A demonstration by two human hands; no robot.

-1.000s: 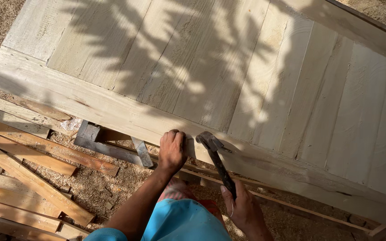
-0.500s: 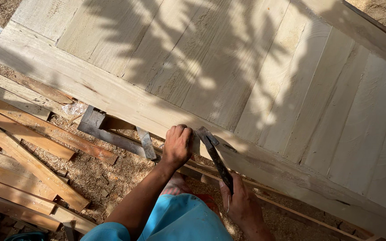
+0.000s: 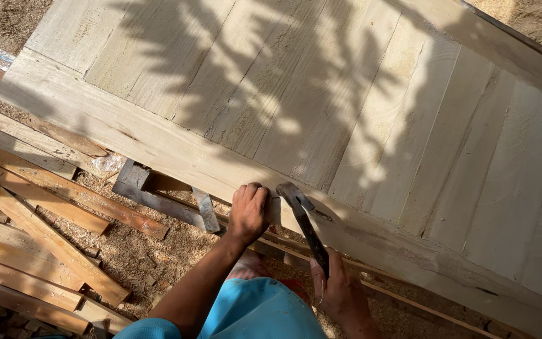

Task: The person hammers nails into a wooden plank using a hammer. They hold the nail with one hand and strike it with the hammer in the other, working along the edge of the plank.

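1. We look down on a wide panel of pale planks, its near edge plank running from upper left to lower right.
2. Our right hand has its grip closed around the lower end of a hammer handle. The handle runs up and to the left from the grip, so the dark head sits well above the hand, on the edge plank.
3. Our left hand rests on that same edge plank, just left of the hammer head. Its fingers are curled and pressed together at the plank; we cannot tell whether they pinch anything small.
4. The hammer head lies just beside the left fingertips, with only a narrow gap between them.
5. Scrap boards lie on the sawdust ground to the left, and a grey metal bracket pokes out from under the panel.
6. Compared with half a second ago, both hands sit in much the same place. The hammer head is still by the left fingers, and the view has shifted a little.
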